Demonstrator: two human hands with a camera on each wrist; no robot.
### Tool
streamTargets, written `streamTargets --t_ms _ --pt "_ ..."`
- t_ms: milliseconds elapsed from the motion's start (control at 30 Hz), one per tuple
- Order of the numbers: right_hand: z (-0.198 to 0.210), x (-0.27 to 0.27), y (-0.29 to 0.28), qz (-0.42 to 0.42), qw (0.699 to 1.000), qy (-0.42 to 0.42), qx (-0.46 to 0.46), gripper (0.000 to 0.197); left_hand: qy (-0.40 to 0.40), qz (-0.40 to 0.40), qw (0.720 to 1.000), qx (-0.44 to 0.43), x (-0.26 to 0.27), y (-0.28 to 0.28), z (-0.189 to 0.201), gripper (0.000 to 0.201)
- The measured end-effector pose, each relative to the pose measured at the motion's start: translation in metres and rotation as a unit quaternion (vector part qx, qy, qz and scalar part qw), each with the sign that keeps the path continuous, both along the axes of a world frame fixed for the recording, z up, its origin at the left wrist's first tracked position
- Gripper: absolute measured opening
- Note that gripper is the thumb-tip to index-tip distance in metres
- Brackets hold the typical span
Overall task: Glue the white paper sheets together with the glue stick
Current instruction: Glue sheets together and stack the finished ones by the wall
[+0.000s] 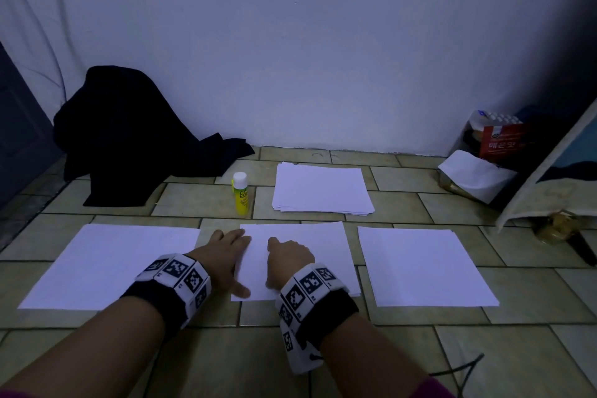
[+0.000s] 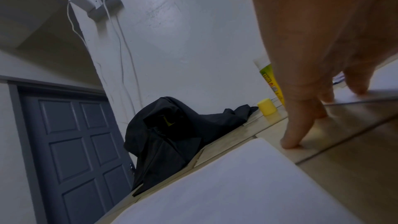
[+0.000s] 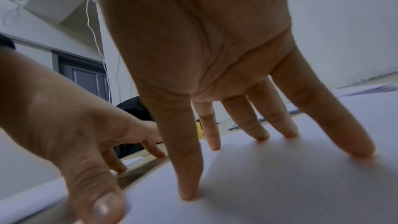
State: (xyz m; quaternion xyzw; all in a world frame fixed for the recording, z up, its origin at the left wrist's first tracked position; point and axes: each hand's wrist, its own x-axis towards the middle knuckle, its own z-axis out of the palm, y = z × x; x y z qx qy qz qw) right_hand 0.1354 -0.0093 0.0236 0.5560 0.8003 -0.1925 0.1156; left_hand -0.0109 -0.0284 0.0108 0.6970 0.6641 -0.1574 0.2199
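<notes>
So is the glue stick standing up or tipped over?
Upright: the glue stick stands on the floor tiles, white end up, untouched by either hand.

Count, by kind:

Hands: 2. The left hand and the right hand are side by side, fingers straight on paper.

Paper lots on the floor: 4.
- 1 middle sheet under both hands (sheet count not resolvable).
- 1 left sheet, just left of the left hand.
- 1 right sheet, right of the right hand.
- 1 stack beyond the right hand, several sheets with edges fanned; exact number unreadable.

Glue stick: 1, upright beyond the left hand.

Yellow cap: 1, beside the glue stick, seen from the left wrist only.

Dark cloth: 1 heap, far left of the hands.

Marker wristbands: 2, one per wrist.
</notes>
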Motion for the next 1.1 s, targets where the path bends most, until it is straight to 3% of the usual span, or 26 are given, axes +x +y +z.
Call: streamTargets --t_ms 233,433,533,667,867,1000,1100 --pt "0.002 -0.018 0.003 -0.019 0.999 -0.034 0.000 0.044 0.072 -0.012 0.997 0.033 0.009 0.000 -0.001 0.117" --pt "-0.010 -0.007 0.021 0.077 0.995 -0.030 -0.058 0.089 0.093 -0.016 0.995 0.037 0.010 -0.002 -0.001 0.114" --pt "-0.010 0.036 0.038 0.049 0.996 -0.047 -0.059 0.116 0.088 -0.016 0.995 0.033 0.009 -0.003 0.000 0.114" --pt "-0.006 0.081 0.049 0.007 0.995 -0.068 -0.067 0.127 0.087 -0.017 0.996 0.027 0.008 -0.002 0.001 0.115" --pt "0.000 0.080 0.042 -0.026 0.994 -0.083 -0.074 0.127 0.089 -0.015 0.995 0.033 0.009 -0.003 0.003 0.115" --pt "0.001 0.071 0.039 -0.080 0.995 -0.046 -0.025 0.100 0.109 -0.035 0.992 0.048 0.009 -0.002 0.007 0.117" --pt "0.006 0.062 0.031 -0.052 0.991 -0.122 0.003 0.106 0.108 -0.024 0.992 0.062 0.009 0.000 0.014 0.103"
